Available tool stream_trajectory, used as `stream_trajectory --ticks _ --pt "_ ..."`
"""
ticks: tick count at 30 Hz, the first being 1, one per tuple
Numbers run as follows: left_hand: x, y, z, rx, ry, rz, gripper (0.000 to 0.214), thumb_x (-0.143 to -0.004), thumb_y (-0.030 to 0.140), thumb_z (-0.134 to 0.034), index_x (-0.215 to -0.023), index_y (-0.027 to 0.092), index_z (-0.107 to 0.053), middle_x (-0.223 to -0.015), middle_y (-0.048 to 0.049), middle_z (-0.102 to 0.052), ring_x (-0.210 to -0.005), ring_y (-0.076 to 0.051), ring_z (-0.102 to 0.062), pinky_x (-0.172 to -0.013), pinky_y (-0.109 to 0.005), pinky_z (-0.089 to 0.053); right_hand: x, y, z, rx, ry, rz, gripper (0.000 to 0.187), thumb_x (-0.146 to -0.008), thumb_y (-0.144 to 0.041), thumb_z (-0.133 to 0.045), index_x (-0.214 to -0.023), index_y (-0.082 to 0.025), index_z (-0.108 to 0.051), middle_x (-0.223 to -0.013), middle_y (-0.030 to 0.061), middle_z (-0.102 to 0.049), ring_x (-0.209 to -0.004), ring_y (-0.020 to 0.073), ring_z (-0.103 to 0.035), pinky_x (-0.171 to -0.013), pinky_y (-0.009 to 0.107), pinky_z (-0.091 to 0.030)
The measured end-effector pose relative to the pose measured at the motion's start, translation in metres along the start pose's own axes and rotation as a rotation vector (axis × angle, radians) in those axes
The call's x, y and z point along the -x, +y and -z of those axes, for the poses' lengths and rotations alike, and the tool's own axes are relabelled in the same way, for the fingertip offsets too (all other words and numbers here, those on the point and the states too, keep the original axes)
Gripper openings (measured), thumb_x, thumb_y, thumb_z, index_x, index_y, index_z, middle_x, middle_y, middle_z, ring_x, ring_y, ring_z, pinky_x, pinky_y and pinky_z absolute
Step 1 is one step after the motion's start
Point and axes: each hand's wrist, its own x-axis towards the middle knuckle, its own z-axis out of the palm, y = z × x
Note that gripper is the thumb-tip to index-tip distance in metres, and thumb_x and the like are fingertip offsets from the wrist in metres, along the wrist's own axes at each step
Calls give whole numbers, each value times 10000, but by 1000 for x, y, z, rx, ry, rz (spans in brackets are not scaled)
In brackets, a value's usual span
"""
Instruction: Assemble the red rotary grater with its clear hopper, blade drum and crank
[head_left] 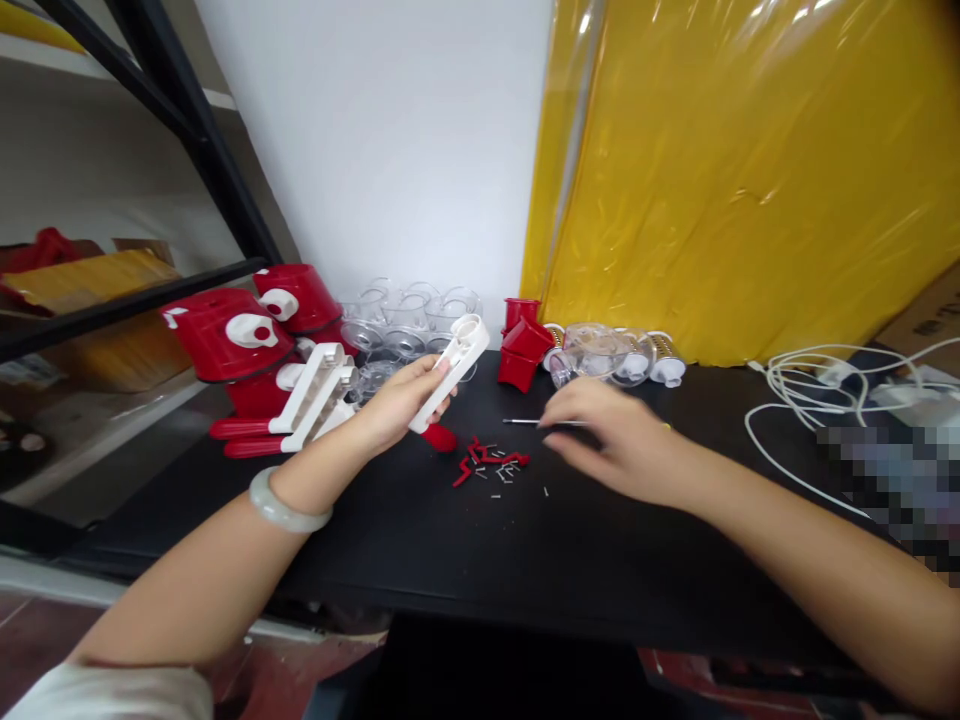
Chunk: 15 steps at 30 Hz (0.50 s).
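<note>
In my left hand point(409, 402) is a white plastic crank arm point(452, 375), held at a slant with its round, hollow end up. A red knob point(440, 438) shows at its lower end. My right hand point(611, 440) hovers palm down over a screwdriver point(521, 421), thumb and fingers curved but apart. The metal shaft sticks out left of the fingers, and the hand hides most of the handle. Between the hands, small screws point(506, 472) and several thin red plastic pieces point(491, 457) lie scattered on the black table point(450, 570).
At left are red housings point(225, 340) and white crank arms with red knobs point(300, 410). Clear plastic cups point(409, 310) stand against the wall. Red hoppers point(523, 350) and drum-like parts point(664, 360) sit at the back. White cable point(795, 385) coils at right.
</note>
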Motion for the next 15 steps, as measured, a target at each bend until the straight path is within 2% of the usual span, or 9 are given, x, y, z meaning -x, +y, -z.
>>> stream_trajectory --ticks 2,4,6,8,11,15 --pt "2 -2 2 -8 33 -32 366 -776 474 -682 -887 192 -476 -649 51 -519 -444 -49 -456 -382 -160 -331 -2 9 -21 16 -149 2 218 -905 -224 -553 -1104 -201 -637 -1019 85 -652 -958 202 -608 -857 378 -530" --pt "3 -3 4 -65 71 -70 392 -750 434 -726 -911 212 -446 -574 95 -465 -389 -39 -394 -364 -152 -291 -2 18 -43 22 -270 21 253 -910 -183 -521 -1137 -189 -632 -1077 92 -643 -996 203 -603 -891 364 -515" --pt "4 -3 5 -84 104 -109 404 -736 398 -748 -906 224 -424 -541 116 -449 -360 -35 -364 -354 -147 -269 -2 27 -60 31 -280 34 259 -930 -157 -461 -1104 -179 -652 -1085 96 -643 -996 196 -601 -897 345 -507" --pt "4 -2 6 -53 112 -138 377 -751 410 -730 -892 218 -437 -590 93 -514 -371 -37 -396 -356 -153 -284 -1 32 -68 35 -261 59 275 -938 -144 -428 -1080 -165 -663 -1050 97 -650 -978 192 -599 -890 334 -504" --pt "5 -1 6 1 103 -153 351 -780 458 -690 -932 186 -529 -689 36 -587 -437 -54 -483 -395 -173 -358 0 34 -71 41 -233 73 299 -930 -130 -426 -1131 -156 -646 -1042 102 -647 -965 190 -593 -873 326 -505" --pt "7 1 6 62 124 -133 395 -801 513 -651 -907 135 -604 -668 3 -591 -495 -78 -536 -469 -192 -440 0 34 -70 17 -152 48 302 -887 -101 -464 -1119 -162 -648 -976 96 -653 -902 182 -595 -807 313 -515"
